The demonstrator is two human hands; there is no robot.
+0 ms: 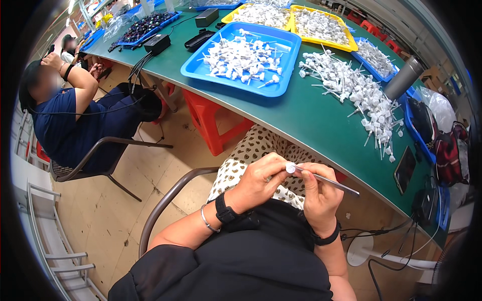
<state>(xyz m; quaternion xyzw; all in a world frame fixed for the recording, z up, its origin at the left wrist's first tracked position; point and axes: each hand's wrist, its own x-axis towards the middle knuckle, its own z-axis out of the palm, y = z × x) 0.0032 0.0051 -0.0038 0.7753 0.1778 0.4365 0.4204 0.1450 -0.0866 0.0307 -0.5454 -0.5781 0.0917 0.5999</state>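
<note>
My left hand [261,178] pinches a small white plastic cap [290,167] over my lap. My right hand [317,193] holds a thin grey tube [331,182] whose end meets that cap; the tube sticks out to the right. Both wrists wear black bands, and a silver bangle sits on the left one. A loose heap of white pump parts with thin tubes [359,93] lies on the green table [311,118] ahead of me. A blue tray [281,88] holds more of the same parts.
Yellow trays [351,46] with white parts stand at the back. A grey metal cylinder [404,78] and bags [444,145] sit at the right, with a dark phone [404,169] near the table edge. A person in dark blue [65,120] sits at the left on a chair. A red stool [211,123] stands under the table.
</note>
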